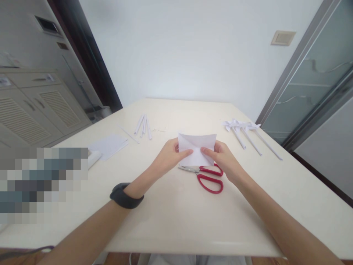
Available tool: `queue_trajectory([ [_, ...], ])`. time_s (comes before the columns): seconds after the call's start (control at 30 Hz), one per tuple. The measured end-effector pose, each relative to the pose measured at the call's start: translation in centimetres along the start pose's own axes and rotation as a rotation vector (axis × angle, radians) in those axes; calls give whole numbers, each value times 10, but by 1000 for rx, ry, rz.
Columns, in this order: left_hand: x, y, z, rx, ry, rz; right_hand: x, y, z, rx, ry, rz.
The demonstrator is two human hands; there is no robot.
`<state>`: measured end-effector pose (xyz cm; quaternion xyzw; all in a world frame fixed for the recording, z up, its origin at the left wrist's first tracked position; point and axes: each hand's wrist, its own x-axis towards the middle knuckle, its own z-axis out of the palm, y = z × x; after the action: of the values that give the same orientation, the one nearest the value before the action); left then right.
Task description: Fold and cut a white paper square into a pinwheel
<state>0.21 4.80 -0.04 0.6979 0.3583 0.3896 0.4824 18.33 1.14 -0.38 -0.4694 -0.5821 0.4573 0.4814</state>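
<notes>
From the head view, we hold a folded paper [196, 149] between both hands, just above the surface [176, 224] near its middle. Our left hand [168, 157] is closed in a pinch on the sheet's 9 o'clock edge, thumb on the front and fingers curled behind. Our right hand [224, 159] pinches the 3 o'clock edge the same way, and the two thumb tips almost meet over a crease.

We judge the paper light, thin and limp (it would crease or tear readily), so it is best taken at its edges with gentle fingertip pressure.

Red-handled scissors [207, 175] lie at 6 o'clock, just beneath the paper. Rolled paper sticks [143, 127] lie at 11 o'clock, paper pinwheels [244, 129] at 2 o'clock and flat sheets [109, 145] at 9 o'clock. A dark wristband [125, 197] circles our left wrist.
</notes>
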Motion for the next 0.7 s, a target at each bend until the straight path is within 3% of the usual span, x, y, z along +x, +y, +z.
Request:
queue_trajectory([
  [0.27, 0, 3, 1, -28, -38, 60, 3, 4, -2, 23, 23, -123],
  [0.53, -2, 0, 3, 42, -21, 74, 3, 0, -1, 95, 27, -102],
  [0.7, -2, 2, 3, -45, 5, 92, 0, -3, 0, 153, 10, -72],
])
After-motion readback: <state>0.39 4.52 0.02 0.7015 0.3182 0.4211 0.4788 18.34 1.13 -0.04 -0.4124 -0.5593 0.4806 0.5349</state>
